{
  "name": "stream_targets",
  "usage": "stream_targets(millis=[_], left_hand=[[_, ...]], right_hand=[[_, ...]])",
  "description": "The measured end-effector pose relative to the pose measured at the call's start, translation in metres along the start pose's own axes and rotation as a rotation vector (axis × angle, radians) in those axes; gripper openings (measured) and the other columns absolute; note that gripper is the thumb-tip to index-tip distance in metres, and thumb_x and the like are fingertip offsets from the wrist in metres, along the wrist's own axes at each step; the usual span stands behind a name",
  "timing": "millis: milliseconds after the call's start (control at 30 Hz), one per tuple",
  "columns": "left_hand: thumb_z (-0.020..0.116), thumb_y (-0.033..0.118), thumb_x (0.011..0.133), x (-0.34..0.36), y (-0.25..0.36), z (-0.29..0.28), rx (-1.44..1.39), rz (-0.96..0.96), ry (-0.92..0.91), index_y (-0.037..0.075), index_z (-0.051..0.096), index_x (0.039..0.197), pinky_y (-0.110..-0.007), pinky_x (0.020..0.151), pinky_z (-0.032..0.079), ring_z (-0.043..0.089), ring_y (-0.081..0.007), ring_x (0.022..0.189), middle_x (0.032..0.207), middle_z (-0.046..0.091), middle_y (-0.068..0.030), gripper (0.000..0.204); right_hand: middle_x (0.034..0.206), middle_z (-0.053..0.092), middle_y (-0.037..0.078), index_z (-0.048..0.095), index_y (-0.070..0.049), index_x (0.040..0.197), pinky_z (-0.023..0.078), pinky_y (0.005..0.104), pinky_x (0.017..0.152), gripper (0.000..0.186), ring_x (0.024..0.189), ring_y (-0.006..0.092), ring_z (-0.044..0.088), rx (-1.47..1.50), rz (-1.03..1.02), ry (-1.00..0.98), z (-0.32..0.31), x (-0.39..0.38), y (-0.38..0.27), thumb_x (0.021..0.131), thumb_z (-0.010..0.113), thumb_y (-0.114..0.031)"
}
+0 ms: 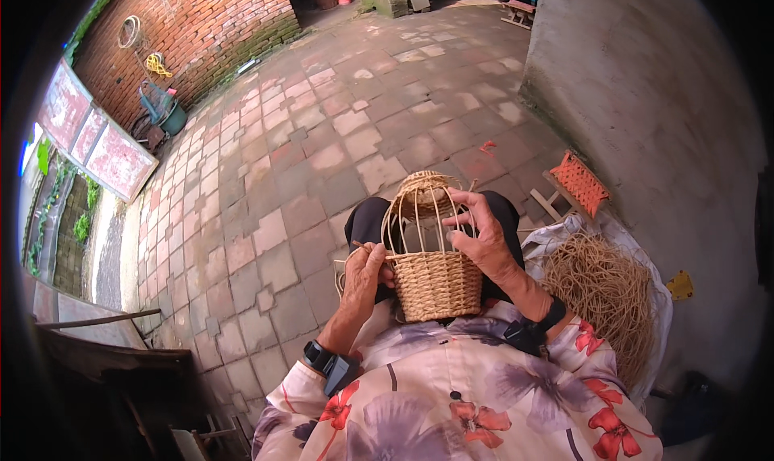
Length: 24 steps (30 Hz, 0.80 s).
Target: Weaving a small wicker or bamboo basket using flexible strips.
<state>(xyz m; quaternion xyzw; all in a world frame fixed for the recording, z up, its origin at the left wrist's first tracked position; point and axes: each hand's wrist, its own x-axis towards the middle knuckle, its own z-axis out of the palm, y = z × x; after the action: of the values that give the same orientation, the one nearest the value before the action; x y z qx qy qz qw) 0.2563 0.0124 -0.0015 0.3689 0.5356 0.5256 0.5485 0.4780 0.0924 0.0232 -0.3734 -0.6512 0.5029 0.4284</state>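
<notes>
Wicker basket [435, 283] is sitting half-woven, upright ribs bare at twelve o'clock; left hand [364, 277] is pinching a strand [361, 246], right hand [484, 235] is gripping ribs.

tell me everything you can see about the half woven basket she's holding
The small tan woven-fibre basket has a tightly woven lower body; bare upright ribs rise from it and curve in to a small woven cap. It sits upright on the person's lap. The left hand grips its left rim, pinching a strand, and the right hand holds the ribs at right.
</notes>
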Motion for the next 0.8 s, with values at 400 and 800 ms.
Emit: stream_targets(millis=[400, 800], left_hand=[[0.051, 0.029, 0.099, 0.016, 0.015, 0.011, 0.706, 0.509, -0.059, 0.0, 0.062, 0.092, -0.024, 0.054, 0.047, 0.054, -0.0082, 0.062, 0.074, 0.057, -0.0013, 0.032], [0.059, 0.012, 0.09, 0.051, 0.068, 0.058, 0.564, 0.454, -0.168, 0.002, 0.06, 0.113, -0.025, 0.054, 0.047, 0.057, -0.0088, 0.061, 0.074, 0.062, -0.0034, 0.024]], right_hand=[[0.085, 0.055, 0.007, 0.063, -0.007, 0.097, 0.048, 0.0357, 0.068, 0.029, 0.078, 0.026, 0.057, -0.564, -0.611, 0.05, -0.002, -0.025, -0.002, 0.069, 0.068, 0.002], [0.084, 0.051, 0.011, 0.063, 0.003, 0.103, 0.048, 0.0359, 0.074, 0.032, 0.079, 0.0279, 0.052, -0.825, -0.66, -0.102, 0.006, -0.03, -0.017, 0.072, 0.064, -0.006]])
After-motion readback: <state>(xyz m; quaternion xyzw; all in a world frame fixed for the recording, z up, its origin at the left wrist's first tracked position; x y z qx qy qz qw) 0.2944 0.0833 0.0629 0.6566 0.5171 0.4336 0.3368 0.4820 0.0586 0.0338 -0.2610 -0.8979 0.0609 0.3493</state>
